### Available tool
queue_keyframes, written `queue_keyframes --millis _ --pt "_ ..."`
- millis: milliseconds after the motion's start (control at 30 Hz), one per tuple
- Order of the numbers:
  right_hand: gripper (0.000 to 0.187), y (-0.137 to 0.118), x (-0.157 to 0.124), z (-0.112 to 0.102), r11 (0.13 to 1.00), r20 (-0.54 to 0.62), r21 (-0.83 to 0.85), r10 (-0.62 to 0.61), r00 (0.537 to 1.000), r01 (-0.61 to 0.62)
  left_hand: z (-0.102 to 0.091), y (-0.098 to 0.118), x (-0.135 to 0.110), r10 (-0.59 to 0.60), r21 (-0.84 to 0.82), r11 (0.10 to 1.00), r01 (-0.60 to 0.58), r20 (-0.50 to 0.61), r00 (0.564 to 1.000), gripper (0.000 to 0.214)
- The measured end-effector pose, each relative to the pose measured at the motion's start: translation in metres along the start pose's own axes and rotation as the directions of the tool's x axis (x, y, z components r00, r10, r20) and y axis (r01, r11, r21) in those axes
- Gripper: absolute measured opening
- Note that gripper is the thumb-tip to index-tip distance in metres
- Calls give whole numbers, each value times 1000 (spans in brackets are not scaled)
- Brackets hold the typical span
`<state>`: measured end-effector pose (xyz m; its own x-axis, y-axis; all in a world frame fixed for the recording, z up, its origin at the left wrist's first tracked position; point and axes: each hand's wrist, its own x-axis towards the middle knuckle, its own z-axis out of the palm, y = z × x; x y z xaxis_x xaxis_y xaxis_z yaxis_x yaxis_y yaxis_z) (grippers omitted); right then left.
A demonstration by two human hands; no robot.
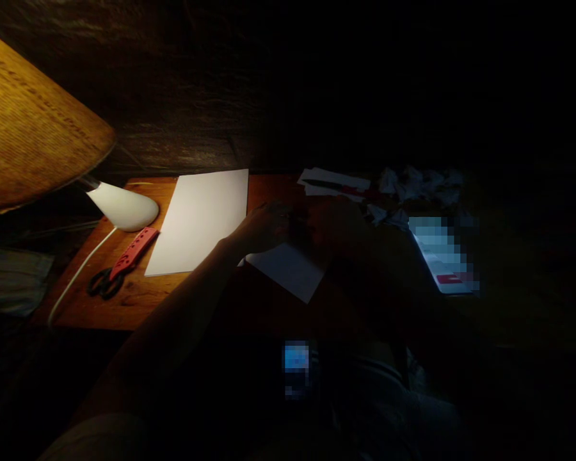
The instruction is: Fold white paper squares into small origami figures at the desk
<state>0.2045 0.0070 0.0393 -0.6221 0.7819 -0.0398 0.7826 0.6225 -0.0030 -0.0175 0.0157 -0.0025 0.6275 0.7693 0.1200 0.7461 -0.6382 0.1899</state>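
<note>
The scene is very dark, lit only by a lamp at the left. My left hand (267,225) rests on the far edge of a small white sheet of paper (290,272) on the wooden table (134,301), its fingers curled down against the sheet. My right hand (338,227) sits close beside it in deep shadow, also at the sheet's edge; its fingers are too dark to make out. A larger white sheet (199,218) lies flat to the left of my hands.
A lamp with a woven shade (29,128) and white base (125,206) stands at the left, its cord running down. Red-handled scissors (122,262) lie beside it. Crumpled paper scraps (417,182) and flat sheets (333,181) lie at the back. A lit screen (444,256) glows at right.
</note>
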Motion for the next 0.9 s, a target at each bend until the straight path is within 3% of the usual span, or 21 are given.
queue_keyframes --millis 167,567,900 --pt "36 -6 -5 -6 997 -12 -6 71 997 -72 0 0 0 -20 5 1000 20 -4 1000 16" --pt "32 -11 -7 -9 999 12 -45 1 1000 -1 3 -5 1 10 -10 1000 -10 -16 1000 14" --pt "34 -13 -7 -5 999 -94 5 35 995 -35 6 -9 1 0 1 1000 0 5 1000 18"
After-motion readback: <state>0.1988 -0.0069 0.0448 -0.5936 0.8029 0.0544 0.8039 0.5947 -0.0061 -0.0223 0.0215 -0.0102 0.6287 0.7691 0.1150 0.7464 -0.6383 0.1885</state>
